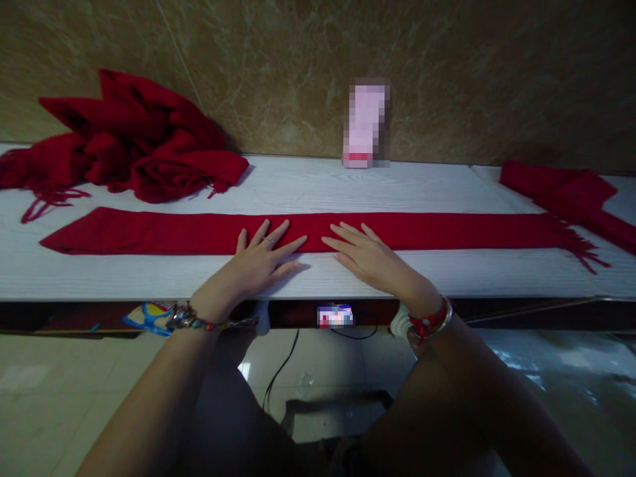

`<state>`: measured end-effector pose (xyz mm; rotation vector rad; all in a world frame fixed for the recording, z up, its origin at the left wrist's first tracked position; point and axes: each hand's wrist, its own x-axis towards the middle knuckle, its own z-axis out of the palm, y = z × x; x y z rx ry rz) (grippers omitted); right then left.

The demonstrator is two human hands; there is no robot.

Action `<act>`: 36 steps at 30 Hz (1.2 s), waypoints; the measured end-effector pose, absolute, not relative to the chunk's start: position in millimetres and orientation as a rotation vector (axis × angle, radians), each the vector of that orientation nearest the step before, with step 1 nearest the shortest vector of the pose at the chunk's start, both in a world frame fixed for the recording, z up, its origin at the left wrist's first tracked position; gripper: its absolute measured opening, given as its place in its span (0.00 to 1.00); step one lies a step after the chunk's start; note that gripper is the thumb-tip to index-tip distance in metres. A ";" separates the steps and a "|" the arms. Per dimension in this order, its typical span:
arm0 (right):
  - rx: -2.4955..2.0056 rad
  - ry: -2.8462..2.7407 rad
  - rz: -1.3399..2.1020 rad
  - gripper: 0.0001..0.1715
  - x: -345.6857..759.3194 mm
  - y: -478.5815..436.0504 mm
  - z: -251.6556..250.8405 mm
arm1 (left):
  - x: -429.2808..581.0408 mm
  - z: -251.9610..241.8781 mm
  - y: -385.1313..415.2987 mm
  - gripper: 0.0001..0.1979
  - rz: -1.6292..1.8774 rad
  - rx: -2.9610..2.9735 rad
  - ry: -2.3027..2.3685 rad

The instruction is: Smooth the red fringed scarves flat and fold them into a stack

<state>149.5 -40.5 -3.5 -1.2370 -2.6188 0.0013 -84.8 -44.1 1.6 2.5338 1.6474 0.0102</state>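
A long red scarf (462,230) lies flat in a narrow folded strip across the white table. Its left end tapers to a folded point, and fringe spreads from the right end. My left hand (261,255) rests with spread fingers on the scarf, left of its middle, a ring on one finger. Just to the right, my right hand (365,255) lies flat with fingers apart, the fingertips on the cloth. Neither hand grips the fabric.
A crumpled heap of red fringed cloth (163,146) sits at the back left. Another red cloth (561,192) lies at the right. A blurred pink object (365,126) leans against the marbled wall (447,73). Below the table edge are a lit screen (335,316) and a blue-yellow packet (150,317).
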 end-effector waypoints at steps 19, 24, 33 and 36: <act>-1.695 -2.364 -0.009 0.28 150.5 -32.0 -8.8 | -37.4 5.9 -30.4 0.26 -0.012 2.486 1.793; -1.616 -2.374 -0.014 0.28 143.1 -32.6 0.8 | -38.1 7.0 -32.2 0.25 -0.035 2.478 1.832; -1.541 -2.582 0.045 0.29 126.6 -27.7 -2.0 | -85.5 5.6 -35.8 0.25 -0.002 2.350 2.013; -1.568 -2.593 0.031 0.28 126.3 -28.6 -1.5 | -113.3 2.7 -38.7 0.25 0.068 2.350 2.103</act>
